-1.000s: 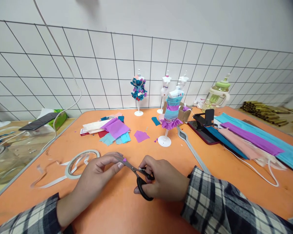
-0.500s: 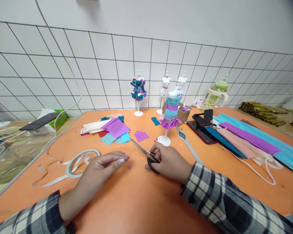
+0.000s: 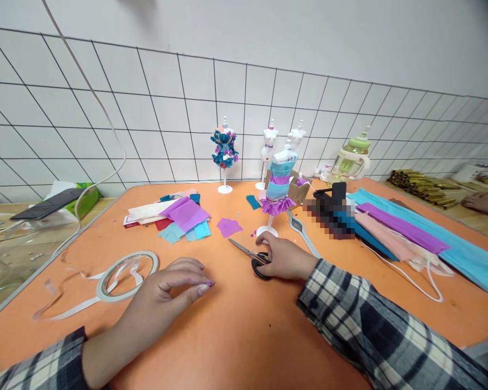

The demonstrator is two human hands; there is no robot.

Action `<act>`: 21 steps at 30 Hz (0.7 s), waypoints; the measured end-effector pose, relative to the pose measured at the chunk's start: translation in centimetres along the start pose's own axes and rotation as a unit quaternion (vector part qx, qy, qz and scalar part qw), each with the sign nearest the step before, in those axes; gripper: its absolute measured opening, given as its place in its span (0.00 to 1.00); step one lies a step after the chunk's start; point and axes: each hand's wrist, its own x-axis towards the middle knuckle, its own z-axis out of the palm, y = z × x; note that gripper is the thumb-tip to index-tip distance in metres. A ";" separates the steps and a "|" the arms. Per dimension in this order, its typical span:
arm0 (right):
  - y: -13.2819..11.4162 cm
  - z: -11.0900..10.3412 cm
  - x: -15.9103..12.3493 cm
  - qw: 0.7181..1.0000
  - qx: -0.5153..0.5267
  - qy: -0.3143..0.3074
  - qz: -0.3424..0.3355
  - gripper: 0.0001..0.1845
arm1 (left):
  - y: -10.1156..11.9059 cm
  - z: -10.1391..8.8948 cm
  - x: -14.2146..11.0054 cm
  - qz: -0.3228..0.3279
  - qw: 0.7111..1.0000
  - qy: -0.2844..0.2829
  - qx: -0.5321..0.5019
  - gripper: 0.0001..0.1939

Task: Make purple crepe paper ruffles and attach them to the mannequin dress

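My left hand (image 3: 174, 290) hovers over the orange table (image 3: 236, 336), its thumb and index finger closed on a tiny purple scrap (image 3: 209, 284). At the centre right, my right hand (image 3: 288, 258) has its fingers around the black handles of a pair of scissors (image 3: 244, 248). The blades point up and left, low over the tabletop. Just behind that hand stands a small dress form (image 3: 279, 187) wrapped in blue and purple crepe paper with a ruffled hem. A purple paper piece (image 3: 229, 227) lies beyond the scissor tips.
A roll of double-sided tape (image 3: 101, 290) lies left, before a pile of coloured paper (image 3: 187, 215). Farther back stand a decorated form (image 3: 224, 149) and white forms (image 3: 269, 138). Paper strips (image 3: 406, 227), a grey strap (image 3: 305, 235) and a bottle (image 3: 350, 160) are at right.
The purple scrap that lay on the table is now between my left fingertips. My right hand and the scissors have shifted slightly right. The view has turned a little.
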 end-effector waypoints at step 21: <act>-5.4 3.8 -3.8 0.901 0.212 0.146 -0.348 0.04 | 0.5 1.3 -0.7 0.070 0.995 -0.072 -0.021 0.08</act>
